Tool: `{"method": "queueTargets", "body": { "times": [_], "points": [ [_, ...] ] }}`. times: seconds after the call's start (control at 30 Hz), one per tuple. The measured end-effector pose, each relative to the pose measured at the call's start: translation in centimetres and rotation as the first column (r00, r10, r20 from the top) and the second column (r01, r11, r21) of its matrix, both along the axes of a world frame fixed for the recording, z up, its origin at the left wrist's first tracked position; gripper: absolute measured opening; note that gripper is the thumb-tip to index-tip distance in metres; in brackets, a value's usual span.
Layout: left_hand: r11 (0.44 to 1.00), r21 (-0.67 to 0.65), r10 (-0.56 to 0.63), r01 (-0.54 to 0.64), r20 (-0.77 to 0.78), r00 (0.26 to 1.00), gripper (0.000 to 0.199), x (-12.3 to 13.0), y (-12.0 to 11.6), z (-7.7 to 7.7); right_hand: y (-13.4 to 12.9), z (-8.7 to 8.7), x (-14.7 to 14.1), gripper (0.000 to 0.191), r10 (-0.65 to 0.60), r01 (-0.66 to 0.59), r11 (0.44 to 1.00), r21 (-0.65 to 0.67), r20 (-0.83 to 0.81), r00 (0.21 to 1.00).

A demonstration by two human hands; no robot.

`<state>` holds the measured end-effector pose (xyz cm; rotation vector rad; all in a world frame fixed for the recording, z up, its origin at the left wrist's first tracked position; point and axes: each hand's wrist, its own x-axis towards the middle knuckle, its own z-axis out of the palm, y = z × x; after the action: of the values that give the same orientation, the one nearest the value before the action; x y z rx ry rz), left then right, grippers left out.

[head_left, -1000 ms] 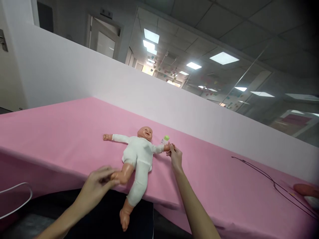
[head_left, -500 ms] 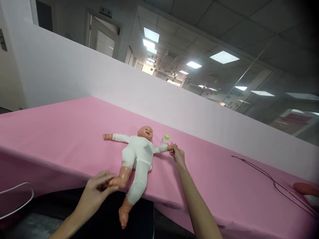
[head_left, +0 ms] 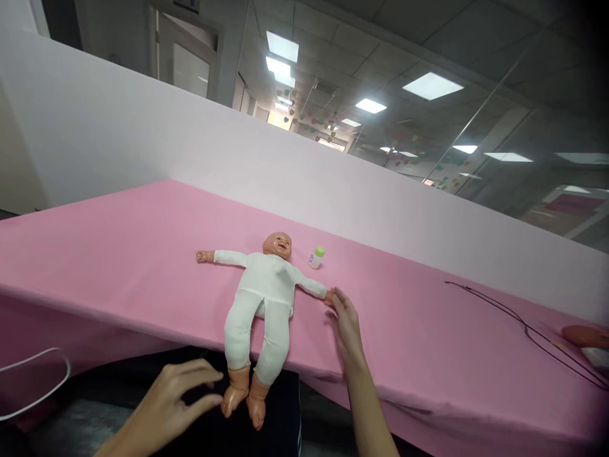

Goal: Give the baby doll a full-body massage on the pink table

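A baby doll (head_left: 269, 279) in a white outfit lies on its back on the pink-covered table (head_left: 409, 355), arms spread. Its bare feet hang past the table's front edge. My left hand (head_left: 178, 393) is just left of the doll's feet, fingers curved and apart, with nothing between them. My right hand (head_left: 346, 320) is at the doll's hand on the right side, fingers loosely spread and touching or very close to it. Close to the doll's head stands a small bottle (head_left: 316, 258) with a green cap.
A thin black cable (head_left: 507, 311) runs over the table's right side towards an orange-brown object (head_left: 585, 336) at the edge of view. A white cable (head_left: 61, 381) loops at lower left. Behind the table rises a white partition (head_left: 214, 146) with glass above.
My left hand has let go of the doll's foot, and that leg now lies straight beside the other. My right hand has loosened from the doll's hand, and that arm lies lower.
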<state>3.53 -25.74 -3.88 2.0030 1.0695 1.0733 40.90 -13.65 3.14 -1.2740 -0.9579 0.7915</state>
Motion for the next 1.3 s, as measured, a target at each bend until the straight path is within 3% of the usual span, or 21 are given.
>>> {"method": "queueTargets", "body": {
  "times": [0.07,0.1,0.17,0.2,0.27,0.33,0.4,0.47,0.53,0.6,0.67,0.73,0.83,0.93,1.03,1.1,1.2,1.3],
  "points": [
    [0.994,0.044,0.095,-0.097,0.043,0.995,0.022,-1.2,1.8,1.6,-5.0,-0.4,-0.5,0.042,0.224,-0.224,0.974,-0.03,-0.01,0.975],
    [0.986,0.062,0.152,-0.155,0.06,0.987,0.027,-1.7,3.1,2.4,-7.3,-1.0,-0.7,0.047,0.363,-0.361,0.928,-0.097,0.001,0.932],
    [0.954,0.092,0.279,-0.286,0.083,0.957,0.033,-2.6,6.7,4.2,-11.1,-3.0,-1.5,0.068,0.629,-0.606,0.742,-0.287,-0.013,0.777],
    [0.932,0.092,0.344,-0.35,0.078,0.936,0.036,-2.8,8.8,5.0,-12.4,-4.3,-2.1,0.075,0.659,-0.618,0.689,-0.378,-0.027,0.751],
    [0.912,0.112,0.401,-0.394,-0.051,0.915,0.046,-3.2,13.3,6.5,-13.9,-7.2,-3.9,0.083,0.548,-0.505,0.738,-0.447,-0.038,0.835],
    [0.865,0.184,0.501,-0.466,-0.263,0.825,0.059,-3.6,17.5,7.5,-14.1,-9.7,-6.4,0.092,0.459,-0.497,0.786,-0.368,-0.193,0.868],
    [0.858,0.177,0.504,-0.483,-0.476,0.721,0.062,-4.1,20.6,7.7,-13.9,-11.2,-8.7,0.095,0.438,-0.562,0.801,-0.206,-0.437,0.785],
    [0.894,0.109,0.406,-0.435,-0.609,0.681,0.05,-5.0,22.4,7.4,-14.0,-11.6,-10.2,0.097,0.442,-0.61,0.787,-0.095,-0.604,0.664],
    [0.923,0.05,0.331,-0.383,-0.611,0.719,0.037,-6.0,23.0,6.8,-14.4,-11.3,-10.4,0.095,0.417,-0.614,0.786,-0.074,-0.671,0.613],
    [0.934,0.019,0.319,-0.357,-0.491,0.81,0.034,-6.9,23.1,6.1,-15.2,-10.5,-9.6,0.091,0.359,-0.57,0.817,-0.094,-0.689,0.629],
    [0.937,-0.045,0.32,-0.345,-0.283,0.904,0.037,-7.4,23.2,5.4,-16.0,-9.5,-8.6,0.088,0.309,-0.506,0.855,-0.114,-0.671,0.674],
    [0.93,-0.163,0.33,-0.329,-0.023,0.944,0.045,-7.3,23.5,5.0,-16.8,-8.2,-7.9,0.087,0.292,-0.424,0.902,-0.081,-0.608,0.738],
    [0.898,-0.295,0.418,-0.327,0.337,0.844,0.053,-5.6,24.6,4.9,-17.2,-6.0,-7.9,0.082,0.246,-0.249,0.967,0.054,-0.454,0.856],
    [0.884,-0.324,0.465,-0.335,0.545,0.698,0.048,-2.6,26.0,5.6,-16.5,-3.5,-8.6,0.064,0.16,-0.108,0.98,0.169,-0.333,0.929],
    [0.891,-0.297,0.454,-0.344,0.622,0.638,0.044,1.1,27.2,7.0,-13.9,-0.9,-9.0,0.043,0.177,-0.105,0.963,0.25,-0.286,0.942],
    [0.905,-0.235,0.418,-0.354,0.638,0.646,0.04,3.6,27.5,7.9,-11.1,0.8,-9.1,0.043,0.224,-0.155,0.949,0.276,-0.239,0.945],
    [0.945,-0.085,0.304,-0.316,0.583,0.754,0.034,6.7,26.7,8.2,-5.7,2.6,-9.4,0.047,0.32,-0.294,0.933,0.208,-0.104,0.942],
    [0.972,0.07,0.181,-0.222,0.373,0.91,0.03,8.6,25.2,7.5,-0.9,3.3,-9.9,0.05,0.36,-0.351,0.929,0.113,-0.07,0.93]
  ]
}}
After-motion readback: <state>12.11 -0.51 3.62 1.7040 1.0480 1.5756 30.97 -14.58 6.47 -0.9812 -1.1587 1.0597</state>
